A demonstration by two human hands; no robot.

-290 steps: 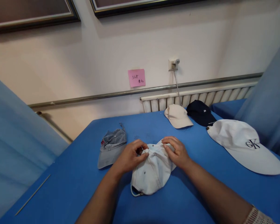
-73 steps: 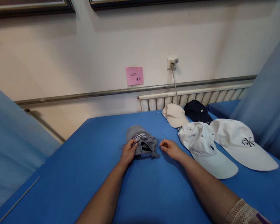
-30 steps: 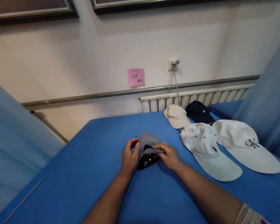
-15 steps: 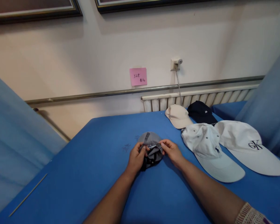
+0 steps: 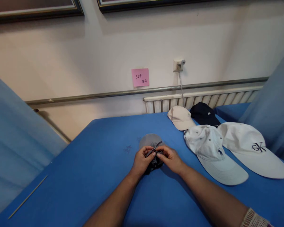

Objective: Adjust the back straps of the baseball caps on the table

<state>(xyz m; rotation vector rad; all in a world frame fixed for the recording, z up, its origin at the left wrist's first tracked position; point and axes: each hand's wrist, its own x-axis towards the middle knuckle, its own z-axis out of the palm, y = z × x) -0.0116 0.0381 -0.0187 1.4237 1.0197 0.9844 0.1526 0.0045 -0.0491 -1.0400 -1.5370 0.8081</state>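
A grey cap (image 5: 151,139) lies on the blue-covered table (image 5: 104,148), its brim pointing away from me and its dark inside facing my wrists. My left hand (image 5: 142,160) pinches the cap's back strap from the left. From the right, my right hand (image 5: 170,158) pinches the same strap, and the fingertips of both hands nearly meet over it. A loose strap end sticks up above the fingers. The buckle is hidden behind my fingertips.
On the right lie a beige cap (image 5: 180,117), a black cap (image 5: 204,113), a pale cap with a small horse logo (image 5: 205,142) and a white cap (image 5: 243,138). A thin stick (image 5: 27,197) rests at the left edge. Behind stands a radiator (image 5: 165,104).
My hands have come closer together over the strap, the right one moving left. The strap, stretched between them before, is now bunched, with its end sticking up.
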